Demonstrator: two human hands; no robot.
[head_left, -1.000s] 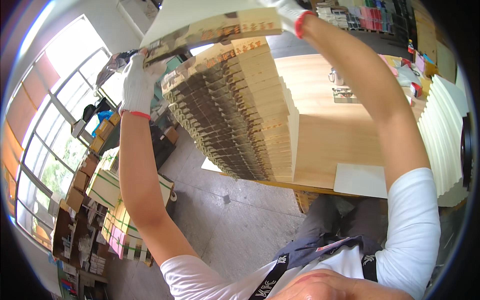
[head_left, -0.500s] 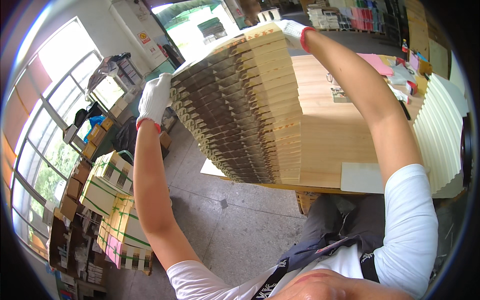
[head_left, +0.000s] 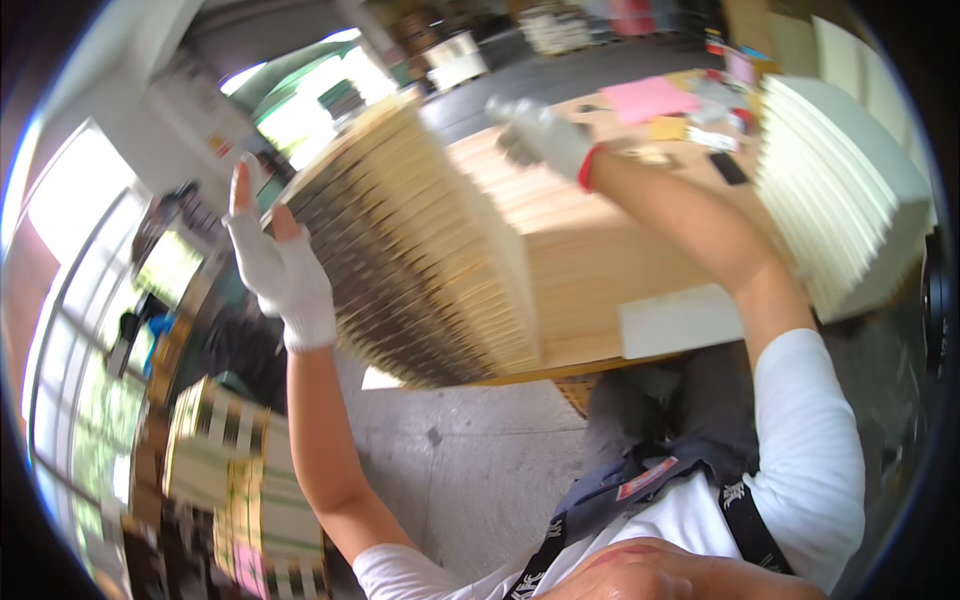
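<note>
A tall stack of printed paper sections [head_left: 430,240], cream with dark printed edges, stands at the left end of the wooden table [head_left: 590,310]. Beside its upper left side is my left hand [head_left: 280,265] in a white glove with bare fingertips, thumb and fingers apart and holding nothing; whether it touches the stack I cannot tell. Over the table, right of the stack's top, my right hand [head_left: 545,140] hangs in a white glove with a red cuff. Motion blurs it, but its fingers stretch out with nothing in them.
A fanned white paper stack [head_left: 840,190] stands on the table's right. A white sheet [head_left: 680,322] lies at the near edge. Pink paper [head_left: 650,98], a yellow piece [head_left: 667,128] and a black phone [head_left: 727,168] lie farther back. Tied paper bundles [head_left: 245,470] stand at left.
Both hands have let go of the stack's upper end. My right hand has moved toward me over the table; my left has dropped slightly and opened. The view has shifted.
</note>
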